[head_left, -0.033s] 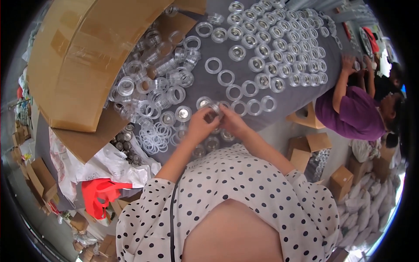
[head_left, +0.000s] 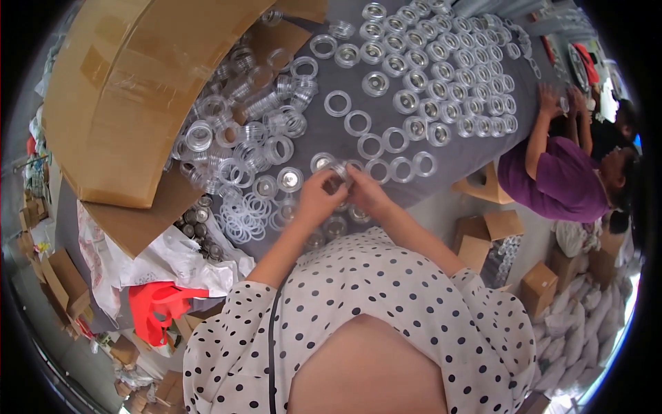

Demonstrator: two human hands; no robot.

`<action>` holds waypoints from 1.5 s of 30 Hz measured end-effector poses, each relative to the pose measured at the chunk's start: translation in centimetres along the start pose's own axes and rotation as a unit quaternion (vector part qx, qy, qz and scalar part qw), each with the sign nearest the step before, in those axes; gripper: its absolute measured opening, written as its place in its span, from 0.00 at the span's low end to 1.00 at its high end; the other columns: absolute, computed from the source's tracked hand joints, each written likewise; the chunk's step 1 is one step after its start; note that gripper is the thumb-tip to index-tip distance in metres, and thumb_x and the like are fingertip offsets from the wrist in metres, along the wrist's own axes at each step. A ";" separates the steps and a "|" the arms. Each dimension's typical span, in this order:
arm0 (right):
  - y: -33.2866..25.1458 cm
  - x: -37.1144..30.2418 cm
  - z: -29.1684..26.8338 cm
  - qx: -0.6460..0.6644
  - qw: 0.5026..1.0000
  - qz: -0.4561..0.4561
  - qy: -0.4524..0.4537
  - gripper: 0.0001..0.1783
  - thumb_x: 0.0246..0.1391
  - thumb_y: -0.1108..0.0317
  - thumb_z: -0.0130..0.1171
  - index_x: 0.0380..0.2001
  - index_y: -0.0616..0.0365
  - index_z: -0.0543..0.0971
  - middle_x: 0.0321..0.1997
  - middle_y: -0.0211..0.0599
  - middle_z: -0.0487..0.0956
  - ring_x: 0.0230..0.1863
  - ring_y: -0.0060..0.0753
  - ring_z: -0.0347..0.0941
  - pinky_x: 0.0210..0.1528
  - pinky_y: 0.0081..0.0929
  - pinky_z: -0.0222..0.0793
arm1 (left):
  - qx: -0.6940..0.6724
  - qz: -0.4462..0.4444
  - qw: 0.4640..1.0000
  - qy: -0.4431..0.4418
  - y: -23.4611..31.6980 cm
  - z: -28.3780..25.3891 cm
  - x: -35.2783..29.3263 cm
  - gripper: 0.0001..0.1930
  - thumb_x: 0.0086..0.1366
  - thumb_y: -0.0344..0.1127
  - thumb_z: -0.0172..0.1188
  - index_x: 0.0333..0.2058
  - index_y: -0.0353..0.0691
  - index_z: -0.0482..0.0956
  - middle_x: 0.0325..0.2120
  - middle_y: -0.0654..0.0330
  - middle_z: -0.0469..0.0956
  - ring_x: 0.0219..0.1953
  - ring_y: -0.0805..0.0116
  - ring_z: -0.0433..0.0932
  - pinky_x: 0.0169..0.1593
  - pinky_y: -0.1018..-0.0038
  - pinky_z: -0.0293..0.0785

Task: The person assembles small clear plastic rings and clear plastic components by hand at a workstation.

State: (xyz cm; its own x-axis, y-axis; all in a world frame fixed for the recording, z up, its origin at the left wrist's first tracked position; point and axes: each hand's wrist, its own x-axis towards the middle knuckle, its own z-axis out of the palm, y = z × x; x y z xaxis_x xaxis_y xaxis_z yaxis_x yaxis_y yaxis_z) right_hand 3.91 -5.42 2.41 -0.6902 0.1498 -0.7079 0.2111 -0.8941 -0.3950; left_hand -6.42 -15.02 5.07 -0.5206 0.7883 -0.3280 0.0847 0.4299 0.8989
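Note:
Over the near edge of the grey table, my left hand [head_left: 319, 196] pinches a clear round plastic piece [head_left: 337, 174] with a metallic-looking middle. My right hand [head_left: 367, 195] grips the same piece from the other side, fingers close together. Just beyond my fingers lies a clear round piece with a silver disc [head_left: 321, 162]; similar ones sit under and beside my wrists, partly hidden. Left of my left hand are another disc-filled piece [head_left: 289, 179] and a heap of thin translucent rings [head_left: 243, 217]. Several open clear rings [head_left: 370, 146] lie beyond my right hand.
A large cardboard box [head_left: 103, 103] spills clear plastic rings [head_left: 238, 131] at the left. Rows of disc-filled pieces [head_left: 441, 70] cover the far right of the table [head_left: 314, 127]. A co-worker in purple [head_left: 552, 181] works at the right. White sacking [head_left: 131, 241] holds metal discs [head_left: 196, 221].
My hands and the piece between them look unchanged. At the right, the co-worker's hands have shifted slightly.

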 end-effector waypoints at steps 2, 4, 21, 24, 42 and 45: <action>0.3 0.2 0.2 0.010 1.000 -0.008 0.010 0.20 0.55 0.49 0.43 0.38 0.53 0.71 0.37 0.30 0.73 0.38 0.24 0.70 0.39 0.28 0.67 | -0.022 0.012 0.999 0.026 -0.3 0.2 -0.2 0.08 0.47 0.31 0.58 0.27 0.35 0.74 0.21 0.62 0.72 0.21 0.77 0.69 0.26 0.80 0.66; 0.2 0.0 1.0 0.023 0.998 -0.058 0.018 0.18 0.54 0.52 0.46 0.39 0.54 0.71 0.36 0.29 0.73 0.38 0.24 0.69 0.40 0.27 0.66 | -0.044 0.023 0.997 0.053 -0.7 0.6 -0.3 0.07 0.47 0.30 0.58 0.27 0.35 0.73 0.21 0.63 0.72 0.21 0.78 0.69 0.26 0.81 0.66; -3.0 6.2 -0.8 -0.696 0.593 -0.387 0.119 0.37 0.32 0.69 0.62 0.51 0.59 0.61 0.52 0.47 0.63 0.52 0.47 0.60 0.51 0.36 0.59 | 0.238 0.183 0.951 0.072 -3.5 -1.1 6.3 0.08 0.48 0.32 0.55 0.30 0.39 0.71 0.30 0.58 0.72 0.30 0.56 0.73 0.31 0.64 0.68; -2.7 4.4 -0.7 -0.670 0.613 -0.389 0.153 0.35 0.34 0.70 0.61 0.51 0.59 0.61 0.52 0.47 0.63 0.52 0.47 0.60 0.51 0.35 0.59 | 0.331 0.239 0.912 0.045 -4.6 -0.4 7.2 0.10 0.48 0.30 0.56 0.32 0.39 0.71 0.30 0.58 0.72 0.28 0.58 0.73 0.31 0.65 0.67; -7.6 -3.4 -8.5 -0.462 0.714 -0.448 0.276 0.25 0.42 0.73 0.55 0.48 0.60 0.65 0.53 0.44 0.63 0.53 0.45 0.60 0.54 0.32 0.55 | 0.502 0.025 0.853 -0.141 -3.1 2.2 8.6 0.26 0.45 0.32 0.52 0.47 0.38 0.65 0.48 0.53 0.67 0.36 0.54 0.75 0.35 0.63 0.72; -9.8 -3.1 -12.8 -0.524 0.595 -0.453 0.408 0.29 0.40 0.68 0.59 0.49 0.57 0.65 0.53 0.47 0.61 0.53 0.48 0.58 0.55 0.38 0.53 | 0.486 0.028 0.865 -0.120 -2.9 1.9 8.2 0.24 0.46 0.35 0.53 0.46 0.39 0.67 0.44 0.53 0.70 0.36 0.54 0.75 0.35 0.63 0.72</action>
State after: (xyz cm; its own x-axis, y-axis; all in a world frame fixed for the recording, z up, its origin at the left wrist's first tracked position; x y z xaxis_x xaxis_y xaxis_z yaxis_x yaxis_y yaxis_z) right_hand 12.89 8.29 0.98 -0.3739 0.9072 0.1930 0.6183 0.3989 -0.6772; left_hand -9.32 -8.99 -0.80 -0.3097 0.8390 -0.4474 0.8393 0.4623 0.2859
